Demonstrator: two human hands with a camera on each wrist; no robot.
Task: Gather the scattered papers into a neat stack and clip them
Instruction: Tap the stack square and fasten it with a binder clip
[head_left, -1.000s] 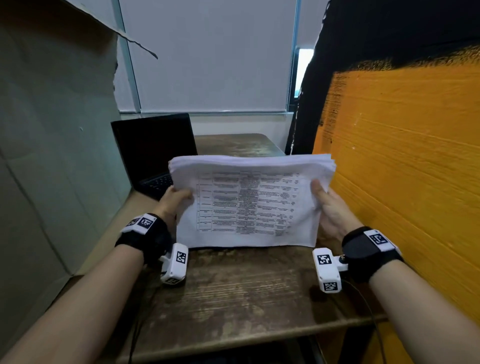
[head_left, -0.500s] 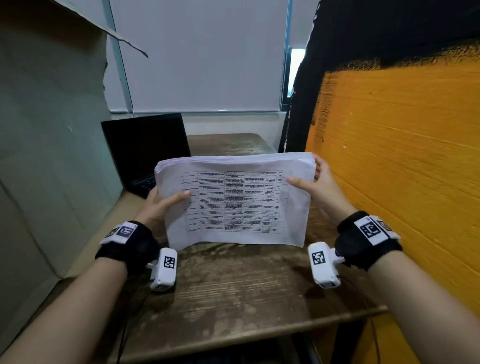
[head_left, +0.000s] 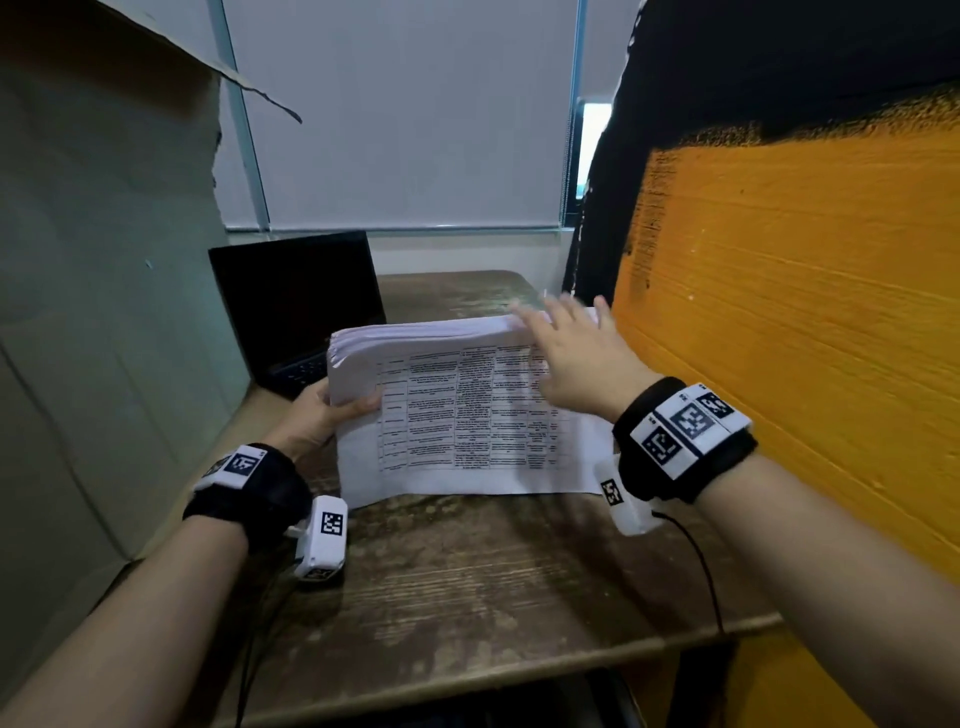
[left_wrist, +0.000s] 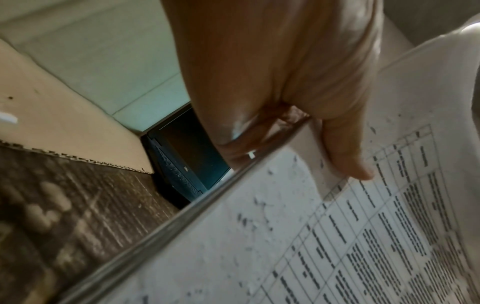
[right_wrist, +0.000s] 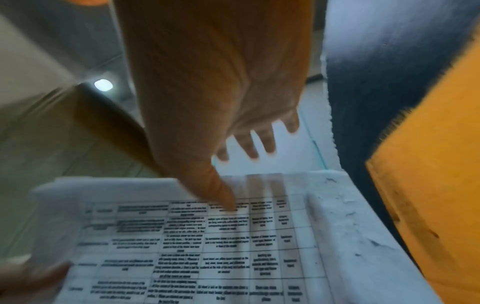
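A thick stack of white papers with a printed table on its front sheet stands tilted on its lower edge on the wooden desk. My left hand grips the stack's left edge, thumb on the front sheet and fingers behind. My right hand has its fingers spread straight over the stack's top right corner; whether they touch it is blurred. In the right wrist view the spread hand hovers above the papers. No clip is in view.
A black laptop stands open at the back left, just behind the papers. Cardboard walls the left side, and an orange and black panel walls the right. The desk's front edge is near me.
My right hand has let go of the stack's right edge and risen, fingers spread, over its top right corner. The left hand keeps its hold on the left edge.
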